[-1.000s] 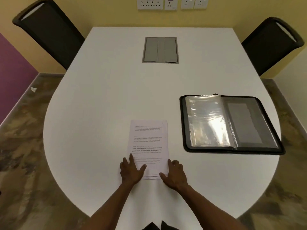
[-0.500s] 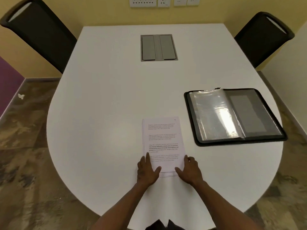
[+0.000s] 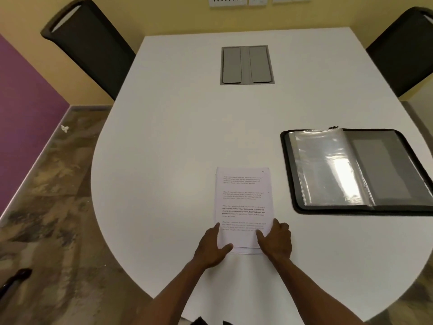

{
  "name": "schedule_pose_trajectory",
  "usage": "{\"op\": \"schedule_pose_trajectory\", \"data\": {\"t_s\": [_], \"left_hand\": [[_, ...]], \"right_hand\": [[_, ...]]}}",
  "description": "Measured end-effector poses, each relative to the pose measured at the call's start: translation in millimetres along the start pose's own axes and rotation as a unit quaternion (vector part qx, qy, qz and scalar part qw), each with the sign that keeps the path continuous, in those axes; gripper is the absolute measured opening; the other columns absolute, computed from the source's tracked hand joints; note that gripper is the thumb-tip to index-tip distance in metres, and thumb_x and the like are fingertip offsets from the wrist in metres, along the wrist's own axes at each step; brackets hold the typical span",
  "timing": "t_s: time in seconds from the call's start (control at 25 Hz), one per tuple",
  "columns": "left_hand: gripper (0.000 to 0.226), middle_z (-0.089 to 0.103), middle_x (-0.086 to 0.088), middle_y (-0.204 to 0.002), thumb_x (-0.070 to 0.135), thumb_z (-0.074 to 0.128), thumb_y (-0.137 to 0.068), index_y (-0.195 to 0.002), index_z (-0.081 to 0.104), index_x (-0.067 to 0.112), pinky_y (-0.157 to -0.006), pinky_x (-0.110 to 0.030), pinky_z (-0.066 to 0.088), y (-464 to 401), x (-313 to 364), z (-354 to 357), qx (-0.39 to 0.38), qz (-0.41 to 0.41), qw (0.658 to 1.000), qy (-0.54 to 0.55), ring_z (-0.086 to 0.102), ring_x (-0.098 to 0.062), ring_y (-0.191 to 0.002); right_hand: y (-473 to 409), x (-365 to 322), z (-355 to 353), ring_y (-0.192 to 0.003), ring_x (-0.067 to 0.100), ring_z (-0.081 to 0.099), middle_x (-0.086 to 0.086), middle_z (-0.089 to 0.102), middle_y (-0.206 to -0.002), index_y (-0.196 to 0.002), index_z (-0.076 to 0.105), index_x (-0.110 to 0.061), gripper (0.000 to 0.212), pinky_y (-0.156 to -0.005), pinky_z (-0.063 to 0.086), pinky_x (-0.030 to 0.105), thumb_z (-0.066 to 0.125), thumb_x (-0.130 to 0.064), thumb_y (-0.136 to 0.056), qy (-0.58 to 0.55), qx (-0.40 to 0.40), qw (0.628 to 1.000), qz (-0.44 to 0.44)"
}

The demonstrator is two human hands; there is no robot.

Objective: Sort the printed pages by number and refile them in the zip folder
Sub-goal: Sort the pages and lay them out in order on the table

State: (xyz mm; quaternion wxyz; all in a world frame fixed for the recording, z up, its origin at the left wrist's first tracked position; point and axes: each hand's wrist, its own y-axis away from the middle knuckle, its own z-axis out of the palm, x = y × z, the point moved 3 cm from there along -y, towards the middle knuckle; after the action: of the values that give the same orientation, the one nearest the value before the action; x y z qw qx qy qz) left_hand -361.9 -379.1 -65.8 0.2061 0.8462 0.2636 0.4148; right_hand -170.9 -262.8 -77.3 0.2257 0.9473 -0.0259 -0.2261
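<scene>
A stack of printed pages (image 3: 243, 202) lies on the white table (image 3: 175, 148) in front of me, text side up, with a small number at its top right corner. My left hand (image 3: 212, 246) rests flat against the stack's lower left edge, thumb on the paper. My right hand (image 3: 276, 240) rests against the lower right edge, thumb and fingers on the sheet. Both hands bracket the stack without lifting it. To the right lies the black zip folder (image 3: 358, 171), open flat, with clear plastic sleeves on its left half.
A grey cable hatch (image 3: 247, 64) is set into the table's far middle. Two black chairs stand at the far left (image 3: 86, 41) and far right (image 3: 403, 50). Wall sockets (image 3: 248, 0) sit above the table's far end.
The camera view has shifted, so everything slides in frame. Both hands stay at the bottom corners of the stack, and my right thumb has come further onto the paper.
</scene>
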Motion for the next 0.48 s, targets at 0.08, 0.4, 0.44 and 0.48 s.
{"op": "schedule_pose_trajectory", "data": {"t_s": [0.08,0.4,0.44,0.48], "left_hand": [[0.088,0.026,0.000,-0.161,0.050,0.063,-0.091,-0.158,0.015,0.018,-0.116,-0.030,0.024,1.3,-9.9,-0.6,0.012,-0.002,1.000,0.021,0.027,-0.018,-0.147],[0.074,0.055,0.006,-0.128,0.040,0.069,-0.087,-0.150,0.032,0.033,-0.069,-0.003,0.040,-23.6,-53.5,-48.3,-0.030,0.060,0.996,0.058,0.057,-0.002,-0.096],[0.074,0.055,0.006,-0.127,0.041,0.069,-0.088,-0.151,0.032,0.032,-0.070,-0.005,0.039,-27.6,-57.9,-57.3,-0.041,0.073,0.995,0.049,0.057,-0.003,-0.095],[0.072,0.056,0.006,-0.126,0.040,0.070,-0.088,-0.150,0.035,0.028,-0.074,-0.009,0.041,-33.1,-61.3,-66.8,-0.045,0.087,0.995,0.037,0.057,-0.004,-0.095]], "right_hand": [[9.2,-3.3,8.7,-0.114,0.030,0.050,0.014,0.048,-0.123,-0.131,0.048,-0.010,0.059,-0.086,0.050,0.037,0.071,-0.039,-0.085,-0.011,0.004,1.000,0.009],[15.7,-36.8,26.0,-0.125,0.033,0.045,0.016,0.044,-0.137,-0.145,0.042,-0.010,0.070,-0.100,0.042,0.043,0.069,-0.040,-0.087,0.010,0.058,0.993,0.105],[17.2,-41.4,25.9,-0.126,0.033,0.045,0.017,0.044,-0.138,-0.146,0.042,-0.010,0.071,-0.102,0.042,0.044,0.069,-0.040,-0.087,0.004,0.081,0.990,0.117],[19.1,-46.1,26.2,-0.126,0.034,0.045,0.018,0.045,-0.138,-0.146,0.043,-0.009,0.071,-0.102,0.041,0.045,0.070,-0.038,-0.087,-0.003,0.112,0.987,0.112]]}}
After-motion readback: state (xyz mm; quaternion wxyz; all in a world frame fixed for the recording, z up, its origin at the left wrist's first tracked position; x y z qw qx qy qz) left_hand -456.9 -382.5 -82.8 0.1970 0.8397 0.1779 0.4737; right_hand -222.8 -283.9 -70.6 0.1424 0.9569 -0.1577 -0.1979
